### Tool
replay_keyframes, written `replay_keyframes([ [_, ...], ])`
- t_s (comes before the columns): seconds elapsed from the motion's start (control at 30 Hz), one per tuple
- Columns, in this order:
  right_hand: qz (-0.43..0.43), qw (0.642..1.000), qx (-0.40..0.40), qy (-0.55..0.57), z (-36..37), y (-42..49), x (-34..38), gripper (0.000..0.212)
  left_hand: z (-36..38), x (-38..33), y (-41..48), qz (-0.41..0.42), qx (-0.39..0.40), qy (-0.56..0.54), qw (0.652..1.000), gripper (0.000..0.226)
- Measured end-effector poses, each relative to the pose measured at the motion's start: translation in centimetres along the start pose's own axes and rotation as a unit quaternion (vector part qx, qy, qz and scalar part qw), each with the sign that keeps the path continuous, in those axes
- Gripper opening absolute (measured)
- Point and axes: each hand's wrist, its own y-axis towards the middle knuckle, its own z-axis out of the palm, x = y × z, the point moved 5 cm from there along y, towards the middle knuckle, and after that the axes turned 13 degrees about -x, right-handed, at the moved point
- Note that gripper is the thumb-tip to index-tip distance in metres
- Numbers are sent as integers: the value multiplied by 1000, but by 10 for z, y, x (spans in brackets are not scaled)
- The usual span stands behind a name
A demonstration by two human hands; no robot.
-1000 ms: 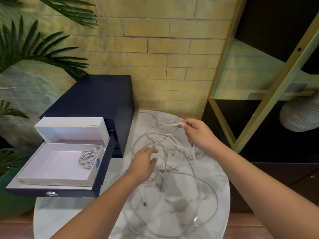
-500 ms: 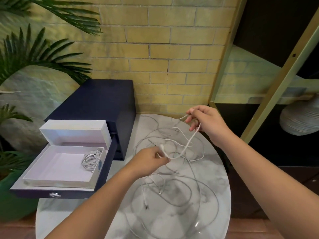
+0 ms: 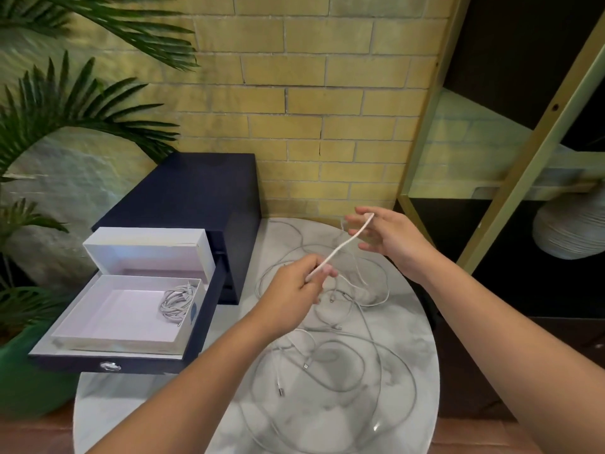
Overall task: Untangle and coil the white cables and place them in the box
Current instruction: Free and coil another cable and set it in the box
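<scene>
A tangle of white cables sprawls over the round marble table. My left hand pinches one end of a white cable lifted above the tangle. That cable runs up and right to my right hand, where it loops over my spread fingers; the rest trails down to the table. An open white box with its lid tipped back sits in a pulled-out dark drawer at the left. One coiled white cable lies in the box's right side.
The dark blue drawer cabinet stands at the table's back left against a yellow brick wall. Palm leaves and a green pot fill the left. A gold-framed shelf with a ribbed grey vase stands at the right.
My left hand has taken hold of the cable end and lifted it. My right hand has opened its fingers and moved right, pulling the cable straighter between both hands.
</scene>
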Motion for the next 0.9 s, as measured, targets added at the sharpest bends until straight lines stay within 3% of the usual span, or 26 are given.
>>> replay_keyframes([
  [0.1, -44, 993, -23, -108, 2, 2, -15, 26, 0, -30, -4, 11, 1, -96, 995, 25],
  [0.2, -12, 992, 21, -121, 12, -1, -30, 32, -1, -44, -4, -1, 1, -169, 986, 45],
  [0.33, 41, 975, 93, -196, 26, -15, -43, 34, -3, -48, 6, -1, -43, -194, 980, 33],
  [0.47, -18, 907, 186, -377, 40, -37, -43, 36, -3, -40, 17, -56, -19, -234, 970, 28],
  [0.57, -65, 848, 273, -449, 54, -59, -42, 36, -3, -28, 25, -90, -36, -242, 965, 23],
  [0.73, -126, 802, 311, -494, 60, -71, -29, 38, -3, 8, 31, -106, -45, -134, 984, 16],
  [0.9, -186, 806, 262, -497, 47, -60, -7, 27, -3, 36, 24, -62, -8, 10, 998, 16],
])
